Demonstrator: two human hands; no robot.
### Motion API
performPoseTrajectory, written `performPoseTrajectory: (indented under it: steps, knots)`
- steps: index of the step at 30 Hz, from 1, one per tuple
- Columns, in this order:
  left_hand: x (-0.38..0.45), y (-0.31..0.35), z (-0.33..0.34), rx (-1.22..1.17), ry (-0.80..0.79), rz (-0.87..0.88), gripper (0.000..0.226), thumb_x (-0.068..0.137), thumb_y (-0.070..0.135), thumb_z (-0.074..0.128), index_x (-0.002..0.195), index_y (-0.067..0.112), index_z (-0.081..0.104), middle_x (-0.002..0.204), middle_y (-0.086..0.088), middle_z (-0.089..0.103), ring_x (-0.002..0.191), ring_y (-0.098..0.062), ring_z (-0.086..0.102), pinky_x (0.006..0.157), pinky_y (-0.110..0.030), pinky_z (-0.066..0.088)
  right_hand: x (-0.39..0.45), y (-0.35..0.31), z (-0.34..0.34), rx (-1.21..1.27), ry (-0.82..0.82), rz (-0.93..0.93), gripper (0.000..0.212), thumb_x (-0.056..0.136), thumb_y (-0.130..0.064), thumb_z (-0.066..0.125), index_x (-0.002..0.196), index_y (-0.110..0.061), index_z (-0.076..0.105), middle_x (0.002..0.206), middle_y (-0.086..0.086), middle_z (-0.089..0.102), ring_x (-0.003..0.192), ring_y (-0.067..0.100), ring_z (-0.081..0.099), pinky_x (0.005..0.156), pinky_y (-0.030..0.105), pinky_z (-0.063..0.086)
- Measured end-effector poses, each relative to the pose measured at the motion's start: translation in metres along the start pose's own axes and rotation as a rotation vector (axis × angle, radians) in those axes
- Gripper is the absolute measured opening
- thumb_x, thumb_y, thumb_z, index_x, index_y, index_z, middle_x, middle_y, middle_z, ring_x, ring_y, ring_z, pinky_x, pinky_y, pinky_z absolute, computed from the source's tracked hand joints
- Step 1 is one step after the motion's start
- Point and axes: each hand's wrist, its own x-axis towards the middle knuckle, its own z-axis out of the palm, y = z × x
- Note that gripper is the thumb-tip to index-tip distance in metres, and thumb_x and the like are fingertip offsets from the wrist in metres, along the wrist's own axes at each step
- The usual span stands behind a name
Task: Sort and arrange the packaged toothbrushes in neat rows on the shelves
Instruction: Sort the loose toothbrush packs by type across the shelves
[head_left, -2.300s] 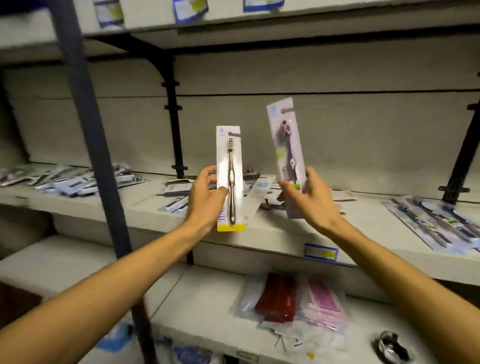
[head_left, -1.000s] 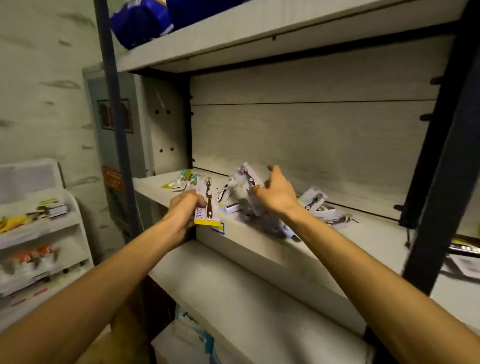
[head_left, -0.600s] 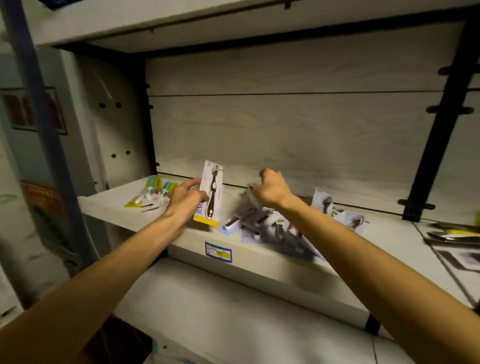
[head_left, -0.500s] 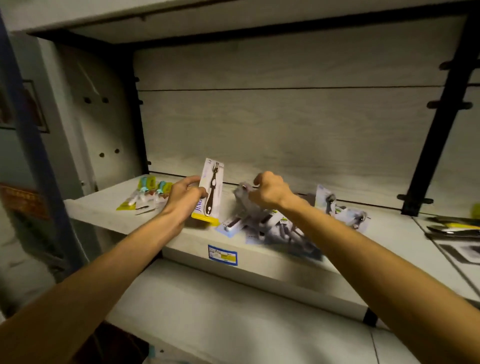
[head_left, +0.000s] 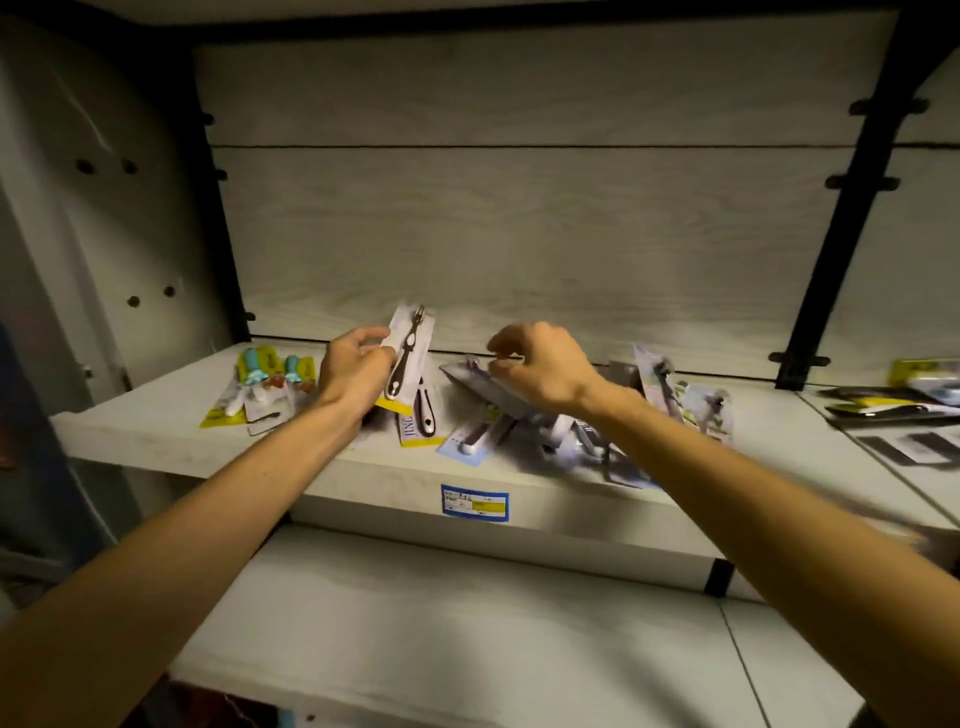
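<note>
Far left on the shelf (head_left: 156, 431): a small cluster of green packs (head_left: 260, 384), yellow cards with teal-handled brushes, lying flat and fanned, just left of the left hand.

Left hand (head_left: 353, 371) is raised over the shelf, thumb and fingers pinching the left edge of a white pack (head_left: 408, 353). That pack stands near upright, tilted a little right, dark brush inside, yellow strip at its bottom end. Its lower end sits just above the shelf; contact not clear.

Right under it lies a flat pack (head_left: 418, 421) with a dark-and-white brush handle, yellow bottom edge, lettering on the card.

Center: a loose pile (head_left: 524, 431) of packs, overlapping at mixed angles, one blue-edged pack poking toward the shelf front. Motion blur here, single packs hard to separate.

Right hand (head_left: 540, 366) hovers over the pile, fingers curled down, fingertips at the raised top edge of a grey pack (head_left: 488, 389) that tilts up off the pile. Looks like a pinch on that edge.

Right of the wrist: two upright packs (head_left: 691, 395) leaning toward the back wall.

Shelf front carries a blue-yellow label (head_left: 474, 501). Far right, past the black bracket (head_left: 831, 249), more dark packs (head_left: 893, 410) lie flat on the next shelf.
</note>
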Motion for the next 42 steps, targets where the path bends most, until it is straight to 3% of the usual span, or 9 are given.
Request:
performPoseTrajectory:
  steps: [5, 10, 14, 16, 20, 29, 37, 40, 42]
  knots:
    - [0.013, -0.027, -0.025, 0.22, -0.005, 0.041, 0.037, 0.088, 0.005, 0.062, 0.124, 0.011, 0.069, 0.119, -0.011, 0.072, 0.105, -0.026, 0.067, 0.083, -0.024, 0.049, 0.01, -0.034, 0.042, -0.216, -0.171, -0.084, 0.039, 0.096, -0.038, 0.055, 0.13, -0.019, 0.06, 0.127, 0.009, 0.066, 0.111, 0.032, 0.062, 0.091, 0.041, 0.052]
    - [0.015, -0.043, -0.045, 0.844, -0.117, 0.326, 0.038, 0.094, 0.032, 0.059, 0.13, 0.028, 0.066, 0.122, 0.001, 0.072, 0.109, -0.024, 0.067, 0.086, -0.033, 0.056, 0.019, -0.046, 0.07, -0.283, -0.289, -0.101, 0.033, 0.101, -0.043, 0.044, 0.106, -0.018, 0.063, 0.101, 0.009, 0.067, 0.087, 0.027, 0.063, 0.083, 0.043, 0.053]
    - [0.015, -0.039, -0.042, 0.88, -0.169, 0.322, 0.04, 0.096, 0.038, 0.057, 0.134, 0.028, 0.063, 0.127, -0.002, 0.069, 0.114, -0.027, 0.065, 0.091, -0.038, 0.055, 0.025, -0.047, 0.073, -0.287, -0.285, -0.096, 0.038, 0.105, -0.042, 0.035, 0.111, -0.016, 0.062, 0.108, 0.01, 0.066, 0.096, 0.029, 0.062, 0.094, 0.047, 0.049]
    - [0.015, -0.036, -0.041, 0.903, -0.186, 0.358, 0.037, 0.097, 0.037, 0.055, 0.132, 0.026, 0.064, 0.136, -0.002, 0.064, 0.118, -0.027, 0.062, 0.091, -0.036, 0.053, 0.026, -0.043, 0.071, -0.284, -0.296, -0.094, 0.037, 0.105, -0.039, 0.035, 0.123, -0.016, 0.059, 0.123, 0.012, 0.063, 0.111, 0.031, 0.058, 0.106, 0.05, 0.04]
    - [0.011, -0.026, -0.036, 0.916, -0.156, 0.467, 0.039, 0.099, 0.032, 0.055, 0.136, 0.022, 0.061, 0.157, -0.002, 0.041, 0.138, -0.029, 0.045, 0.108, -0.041, 0.04, 0.017, -0.025, 0.057, -0.307, -0.199, -0.136, 0.05, 0.104, -0.04, 0.037, 0.149, -0.018, 0.041, 0.155, 0.009, 0.04, 0.147, 0.028, 0.027, 0.12, 0.051, 0.019]
    - [-0.078, 0.013, 0.026, 1.041, -0.185, 0.648, 0.058, 0.1, 0.044, 0.046, 0.152, 0.018, 0.038, 0.163, -0.01, 0.026, 0.146, -0.031, 0.028, 0.118, -0.042, 0.022, -0.071, 0.034, -0.018, -0.398, -0.031, -0.093, 0.066, 0.103, -0.051, 0.033, 0.157, -0.016, 0.02, 0.164, 0.011, 0.018, 0.154, 0.03, 0.002, 0.122, 0.047, 0.009]
    - [-0.205, 0.059, 0.103, 0.922, -0.123, 0.869, 0.057, 0.101, 0.044, 0.046, 0.149, 0.013, 0.04, 0.16, -0.01, 0.032, 0.143, -0.031, 0.033, 0.114, -0.046, 0.029, -0.21, 0.087, -0.122, -0.609, 0.131, -0.272, 0.062, 0.103, -0.048, 0.036, 0.154, -0.014, 0.03, 0.16, 0.011, 0.029, 0.151, 0.031, 0.018, 0.122, 0.044, 0.019]
    - [-0.258, 0.079, 0.141, 0.835, -0.149, 1.048, 0.049, 0.099, 0.035, 0.051, 0.143, 0.013, 0.047, 0.155, -0.006, 0.04, 0.138, -0.026, 0.04, 0.106, -0.041, 0.035, -0.269, 0.117, -0.157, -0.6, 0.245, -0.351, 0.045, 0.099, -0.034, 0.048, 0.14, -0.015, 0.051, 0.141, 0.008, 0.053, 0.132, 0.027, 0.046, 0.108, 0.041, 0.039]
    - [-0.291, 0.093, 0.168, 0.754, -0.176, 1.132, 0.045, 0.095, 0.031, 0.054, 0.137, 0.015, 0.052, 0.148, -0.004, 0.048, 0.13, -0.024, 0.048, 0.1, -0.038, 0.038, -0.304, 0.143, -0.18, -0.642, 0.314, -0.353, 0.036, 0.094, -0.029, 0.051, 0.127, -0.017, 0.058, 0.125, 0.004, 0.06, 0.117, 0.026, 0.053, 0.099, 0.039, 0.04]
